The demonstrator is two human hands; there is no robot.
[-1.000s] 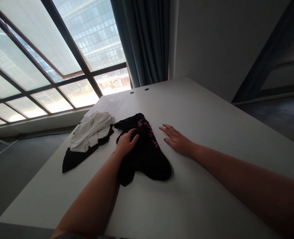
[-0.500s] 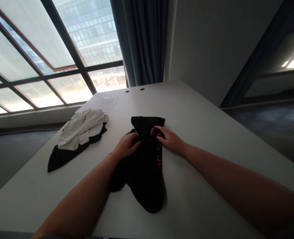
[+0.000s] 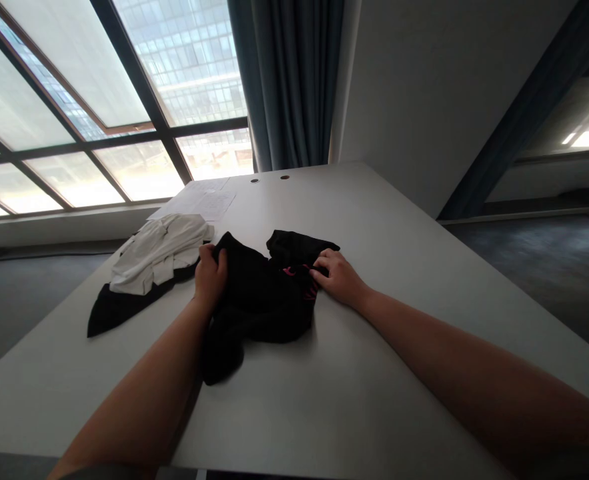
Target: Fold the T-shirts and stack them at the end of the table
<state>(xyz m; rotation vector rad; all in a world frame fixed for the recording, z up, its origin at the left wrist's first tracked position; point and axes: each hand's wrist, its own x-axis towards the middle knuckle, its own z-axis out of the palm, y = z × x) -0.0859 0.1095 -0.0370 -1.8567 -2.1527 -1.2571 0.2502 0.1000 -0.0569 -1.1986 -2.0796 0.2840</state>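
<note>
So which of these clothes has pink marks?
The black garment held by the left hand and right hand, its pink beside the right. The white cloth and the dark cloth beneath it show none.

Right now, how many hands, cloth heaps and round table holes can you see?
Hands: 2 (left hand, right hand)
Cloth heaps: 2 (black heap with pink markings, white-and-black heap)
Round holes in the table: 2
Total: 6

We find the left hand [image 3: 211, 275] and right hand [image 3: 342, 277] ungloved, the left forearm [image 3: 139, 393] and right forearm [image 3: 454, 357] bare and tapering to the wrists. We record a dark left sleeve [image 3: 107, 473]; the right sleeve [image 3: 569, 461] shows dark, its detail lost in shadow.
</note>
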